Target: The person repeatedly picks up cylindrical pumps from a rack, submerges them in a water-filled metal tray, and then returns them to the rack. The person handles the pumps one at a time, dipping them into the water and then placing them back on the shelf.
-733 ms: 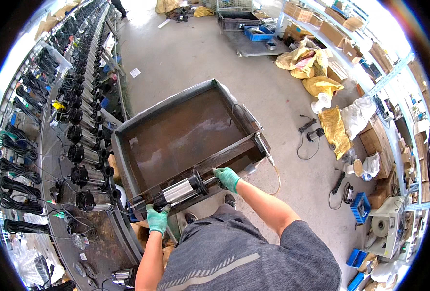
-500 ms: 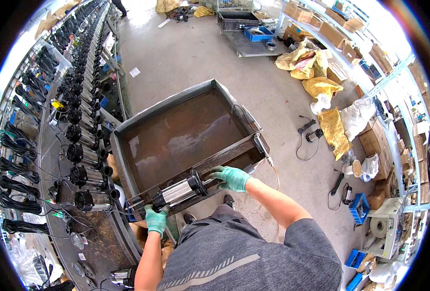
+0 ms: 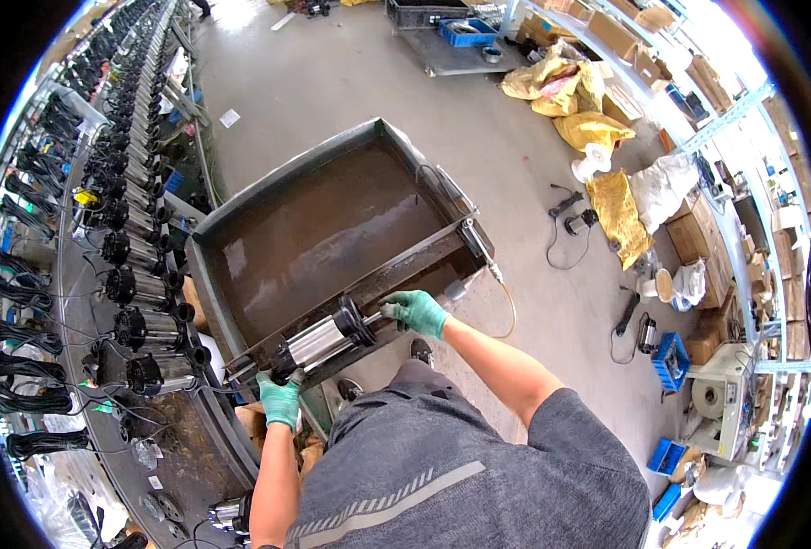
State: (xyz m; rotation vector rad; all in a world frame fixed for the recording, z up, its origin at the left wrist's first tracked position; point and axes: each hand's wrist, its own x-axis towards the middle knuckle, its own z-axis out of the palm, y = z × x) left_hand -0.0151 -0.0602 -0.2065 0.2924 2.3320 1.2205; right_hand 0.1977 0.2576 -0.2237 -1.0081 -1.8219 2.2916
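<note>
Gloved fingers of both the left hand (image 3: 282, 400) and right hand (image 3: 416, 311) grasp opposite ends of a silver cylindrical metal pump (image 3: 318, 341), held level over the near rim of the rusty water-filled steel tank (image 3: 241, 302) at frame centre, not yet lowered in.

Shiny pump motor sitting on the edge of the water tank

The pump (image 3: 318, 340) is a stubby cylinder with a polished steel body, black end caps and a black flange near its right end. It's lying on its side, tilted a bit up to the right, across the near rim of the big dark metal tank (image 3: 241, 320), which holds murky brown water.
</note>
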